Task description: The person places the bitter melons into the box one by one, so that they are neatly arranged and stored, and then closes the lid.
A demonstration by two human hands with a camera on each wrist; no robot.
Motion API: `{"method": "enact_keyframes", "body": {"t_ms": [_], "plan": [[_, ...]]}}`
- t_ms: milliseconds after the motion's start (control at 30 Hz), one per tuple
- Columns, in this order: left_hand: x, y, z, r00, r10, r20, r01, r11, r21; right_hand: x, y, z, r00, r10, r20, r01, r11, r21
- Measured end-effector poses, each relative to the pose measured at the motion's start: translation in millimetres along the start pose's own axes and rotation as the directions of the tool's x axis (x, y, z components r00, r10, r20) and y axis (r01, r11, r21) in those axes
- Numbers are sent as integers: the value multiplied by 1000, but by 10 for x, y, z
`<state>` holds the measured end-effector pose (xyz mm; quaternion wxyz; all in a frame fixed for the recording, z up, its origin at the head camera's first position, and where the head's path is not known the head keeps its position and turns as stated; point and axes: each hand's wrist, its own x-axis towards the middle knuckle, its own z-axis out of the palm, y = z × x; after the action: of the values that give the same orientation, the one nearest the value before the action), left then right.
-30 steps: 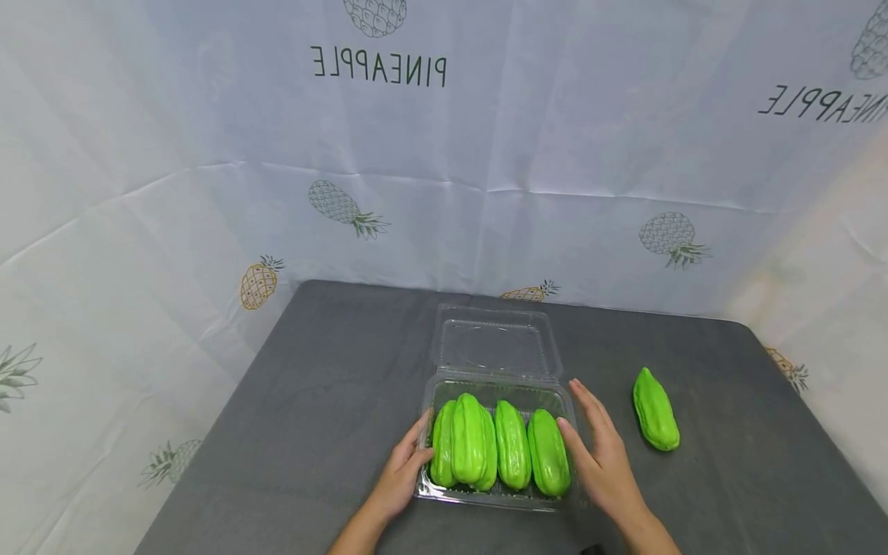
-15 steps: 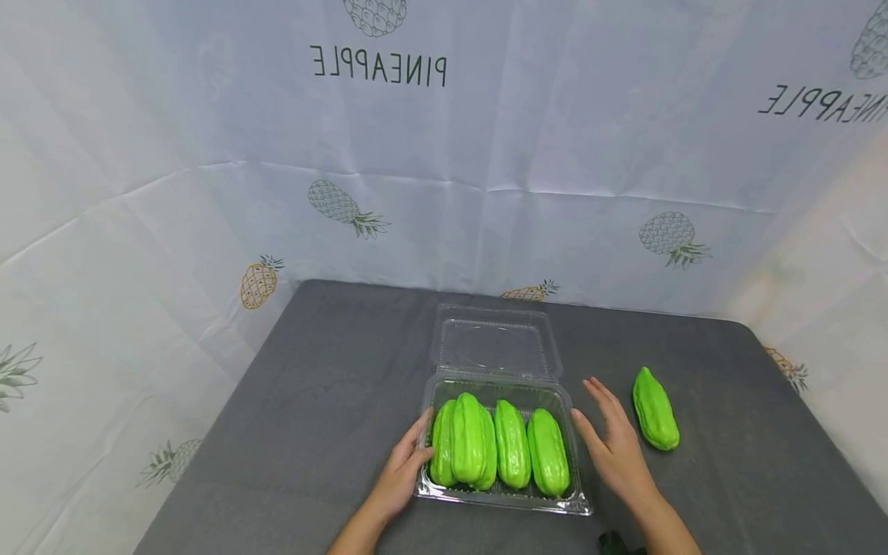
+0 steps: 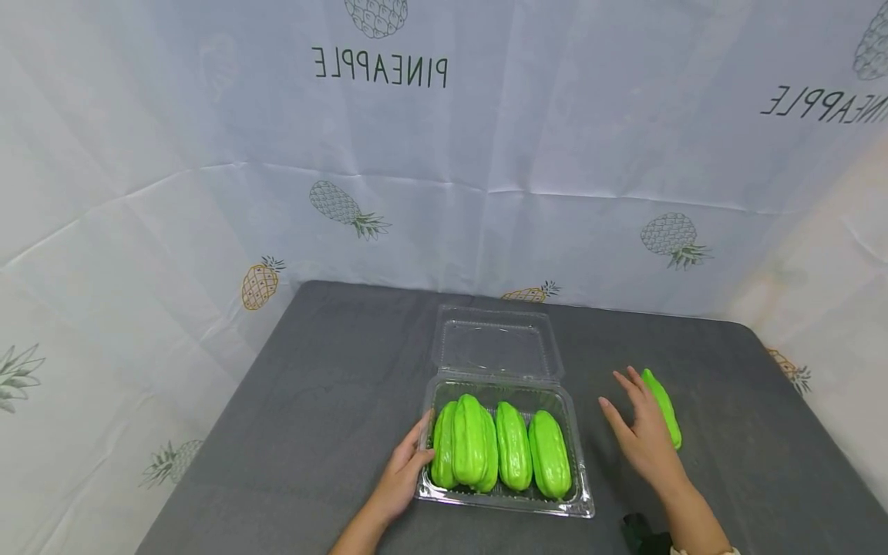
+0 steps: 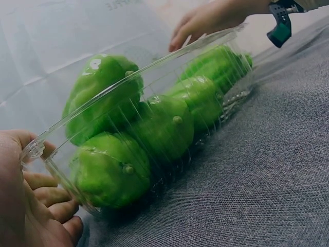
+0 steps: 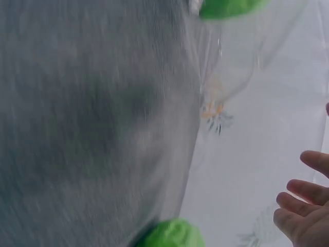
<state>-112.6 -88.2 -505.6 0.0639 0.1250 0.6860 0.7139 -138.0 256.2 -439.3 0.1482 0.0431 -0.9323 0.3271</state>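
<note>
A clear plastic clamshell container (image 3: 580, 482) stands on the table with its lid (image 3: 496, 347) folded back. Several green, elongated, ridged fruits (image 3: 550, 455) lie in it, one on top of others at the left. My left hand (image 3: 398, 474) grips the container's left side, thumb at the rim and fingers along the outer wall in the left wrist view. One loose green fruit (image 3: 667, 412) lies to the right, partly hidden behind my right hand (image 3: 645, 439). That hand's fingers are spread and hold nothing; whether it touches the fruit I cannot tell.
The dark grey table (image 3: 333, 385) reaches back to a white curtain (image 3: 444, 139) printed with pineapples. A dark wrist-worn device (image 3: 645, 536) shows beside my right wrist. The right wrist view is blurred.
My right hand has moved away from the container's right side, rightward to the loose fruit, which it now partly covers. The left hand and the container have stayed in place.
</note>
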Motion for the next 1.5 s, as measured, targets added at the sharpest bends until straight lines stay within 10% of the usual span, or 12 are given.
{"method": "enact_keyframes", "body": {"t_ms": [567,1067,1500], "plan": [[0,8,-1,1000,-8,-3,8,1000,16,135,487,-206,998,46,-53,-49,997,-62],[-2,0,-2,1000,-5,12,5,1000,-7,176,722,-258,919,307,245,-260,943,-207],[1,2,0,1000,-13,-3,13,1000,11,142,860,-168,954,225,197,-195,967,-161]]}}
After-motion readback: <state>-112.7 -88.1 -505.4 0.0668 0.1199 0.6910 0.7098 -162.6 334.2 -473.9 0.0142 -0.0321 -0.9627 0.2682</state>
